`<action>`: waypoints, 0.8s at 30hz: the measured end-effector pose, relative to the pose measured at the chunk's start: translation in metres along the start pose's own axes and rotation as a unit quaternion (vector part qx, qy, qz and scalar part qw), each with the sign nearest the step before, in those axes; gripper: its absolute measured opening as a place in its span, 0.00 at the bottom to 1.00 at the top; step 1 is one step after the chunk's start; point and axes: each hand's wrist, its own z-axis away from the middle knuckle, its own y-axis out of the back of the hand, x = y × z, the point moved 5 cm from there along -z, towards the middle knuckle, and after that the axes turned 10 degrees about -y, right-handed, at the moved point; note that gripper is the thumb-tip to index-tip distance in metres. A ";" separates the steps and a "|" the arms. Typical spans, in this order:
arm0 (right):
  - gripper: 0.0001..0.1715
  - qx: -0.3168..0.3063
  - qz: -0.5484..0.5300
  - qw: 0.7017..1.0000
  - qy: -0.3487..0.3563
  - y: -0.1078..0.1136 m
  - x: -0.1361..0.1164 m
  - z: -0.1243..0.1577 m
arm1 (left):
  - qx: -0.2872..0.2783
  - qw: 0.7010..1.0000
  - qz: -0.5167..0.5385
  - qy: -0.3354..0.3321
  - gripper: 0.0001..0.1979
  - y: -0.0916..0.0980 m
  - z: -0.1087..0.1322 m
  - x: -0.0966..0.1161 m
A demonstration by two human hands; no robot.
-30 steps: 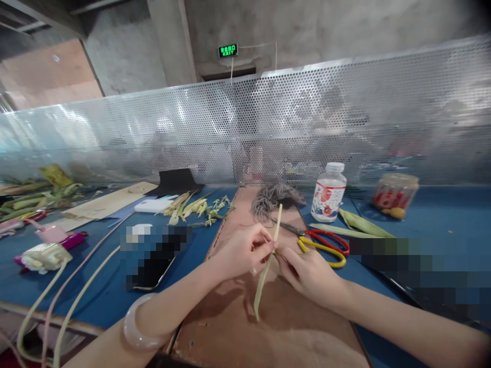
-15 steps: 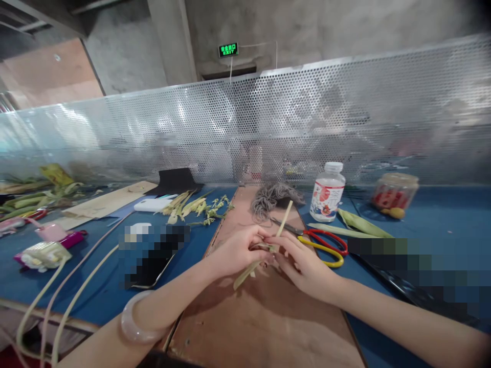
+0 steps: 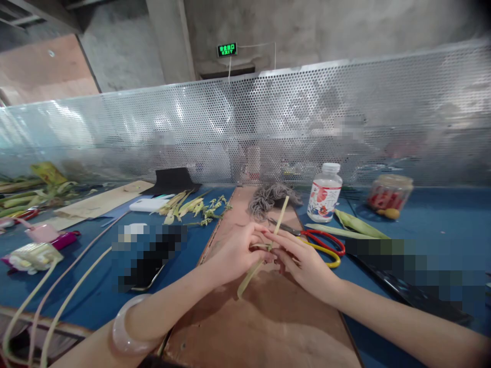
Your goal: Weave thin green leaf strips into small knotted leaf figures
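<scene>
Over the brown wooden board (image 3: 276, 332), my left hand (image 3: 241, 250) and my right hand (image 3: 309, 263) meet with bent fingers. Both are closed on a narrow pale green leaf strip (image 3: 248, 282). One end of it points up past my right fingers, the other slants down toward me below my left hand. A thin piece of the same colour crosses between the fingertips; my fingers hide where the pieces meet. Just beyond my right hand lie scissors (image 3: 324, 234) with one red and one yellow handle. A tangle of grey yarn (image 3: 264, 202) rests farther back on the board.
To the right stand a clear labelled bottle (image 3: 325, 197) and a glass jar (image 3: 392, 194), with green leaves (image 3: 360, 225) nearby. Left on the blue table are a dark phone (image 3: 153, 260), cables (image 3: 79, 294) and dried plant pieces (image 3: 182, 207). A perforated metal screen (image 3: 153, 117) runs behind.
The leaf strip has shifted between my fingers; its lower end hangs a little longer and its upper end leans slightly differently. Both hands stay together. The view has moved slightly.
</scene>
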 end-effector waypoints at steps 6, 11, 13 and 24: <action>0.22 0.016 0.028 0.999 0.005 0.002 -0.001 -0.002 | 0.005 1.000 -0.025 0.005 0.19 0.002 -0.001 -0.001; 0.19 -0.015 0.017 0.999 -0.042 -0.002 0.002 -0.001 | 0.020 0.996 -0.081 0.016 0.26 0.011 0.000 -0.005; 0.18 -0.005 0.028 0.999 -0.036 -0.001 0.001 -0.002 | 0.004 0.997 -0.075 0.010 0.26 0.011 -0.001 -0.006; 0.20 -0.042 -0.098 0.991 -0.082 -0.005 0.010 -0.002 | -0.037 0.996 -0.075 -0.004 0.29 0.005 -0.002 -0.002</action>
